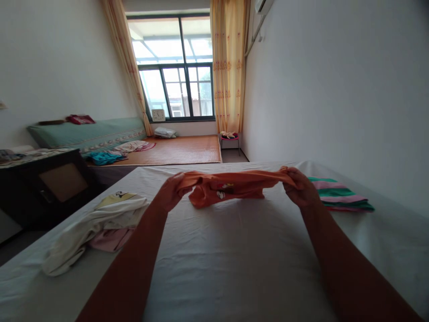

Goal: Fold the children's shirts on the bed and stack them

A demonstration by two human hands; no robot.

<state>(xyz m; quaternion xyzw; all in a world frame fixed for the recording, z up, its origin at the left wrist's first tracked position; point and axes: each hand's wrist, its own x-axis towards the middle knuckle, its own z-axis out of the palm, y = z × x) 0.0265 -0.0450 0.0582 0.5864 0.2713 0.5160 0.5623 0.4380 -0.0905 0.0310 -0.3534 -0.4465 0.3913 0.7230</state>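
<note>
An orange shirt (pixel 231 190) with a small printed figure is stretched sideways between my two hands, over a bed with a pale sheet (pixel 234 264). My left hand (pixel 172 190) is closed on one end of the cloth. The other end is pinched in my right hand (pixel 299 185). Just beyond my right hand lies a folded striped garment (pixel 342 194) in green, pink and white. Left of my left forearm, a loose heap holds a white and yellow garment (pixel 110 214) and a pink garment (pixel 110 239), partly hidden by the forearm.
A dark cabinet (pixel 56 179) stands at the left. Beyond the bed is a second bed with a brown mat (pixel 181 150), with blue clothing (pixel 105 157) on it. A small stool (pixel 229 138) stands below the curtain (pixel 229 67). The white wall (pixel 335 89) borders the right side.
</note>
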